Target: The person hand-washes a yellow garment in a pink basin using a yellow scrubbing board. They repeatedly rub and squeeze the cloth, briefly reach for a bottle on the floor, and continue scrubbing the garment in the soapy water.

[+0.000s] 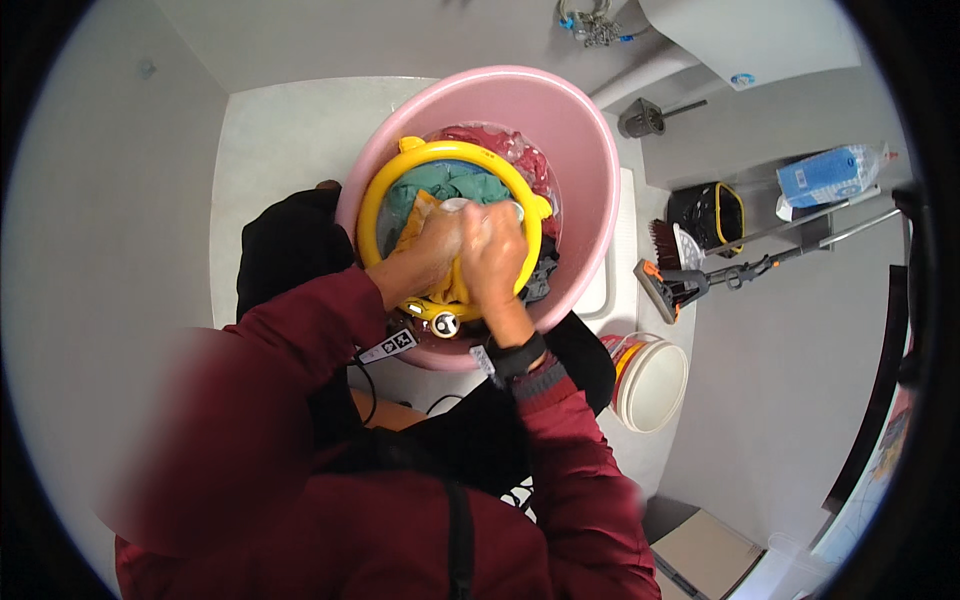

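My left hand (435, 241) and my right hand (492, 251) are pressed close together over a yellow basin (369, 225). Both are closed on a mustard-yellow cloth (415, 219), which shows to the left of and below my fingers. Some white material, perhaps suds, peeks out at my fingertips. Wet green cloth (450, 182) lies in the basin beyond my hands. The basin rests inside a large pink tub (589, 195). Around it in the tub are wet red cloth (529, 154) and dark grey cloth (541, 281).
A white lidded bucket (651, 382) stands right of my knee. Along the right wall are a squeegee-type mop (660, 289), a broom (664, 244), a lined black bin (694, 214) and a blue package (821, 176). A toilet brush holder (642, 120) sits farther back.
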A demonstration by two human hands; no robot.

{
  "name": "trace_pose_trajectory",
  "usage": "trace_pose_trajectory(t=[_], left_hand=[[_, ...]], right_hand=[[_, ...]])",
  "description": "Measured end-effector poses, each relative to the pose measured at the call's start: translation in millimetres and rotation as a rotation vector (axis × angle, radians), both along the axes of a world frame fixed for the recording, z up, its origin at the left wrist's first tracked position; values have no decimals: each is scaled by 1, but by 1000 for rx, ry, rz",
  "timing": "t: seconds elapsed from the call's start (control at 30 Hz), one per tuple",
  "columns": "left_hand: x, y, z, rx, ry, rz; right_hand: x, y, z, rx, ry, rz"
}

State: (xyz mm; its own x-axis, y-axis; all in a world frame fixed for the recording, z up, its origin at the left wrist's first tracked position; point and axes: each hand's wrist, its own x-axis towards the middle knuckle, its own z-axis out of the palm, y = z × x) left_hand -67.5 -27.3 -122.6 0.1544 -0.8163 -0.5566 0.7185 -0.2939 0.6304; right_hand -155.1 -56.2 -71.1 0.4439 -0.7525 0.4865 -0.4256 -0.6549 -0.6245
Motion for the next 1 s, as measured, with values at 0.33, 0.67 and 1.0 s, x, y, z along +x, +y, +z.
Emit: trace_pose_trajectory(t=[0.33, 0.67, 1.0], left_hand=[[56, -6, 49, -272, -771, -41], [44, 27, -22, 37, -1536, -532], [91, 1, -12, -392, -492, 22]], right_hand=[[-64, -77, -17, 871, -407, -172], [-115, -97, -44, 721, -276, -432], [-102, -34, -3, 68, 469, 135]])
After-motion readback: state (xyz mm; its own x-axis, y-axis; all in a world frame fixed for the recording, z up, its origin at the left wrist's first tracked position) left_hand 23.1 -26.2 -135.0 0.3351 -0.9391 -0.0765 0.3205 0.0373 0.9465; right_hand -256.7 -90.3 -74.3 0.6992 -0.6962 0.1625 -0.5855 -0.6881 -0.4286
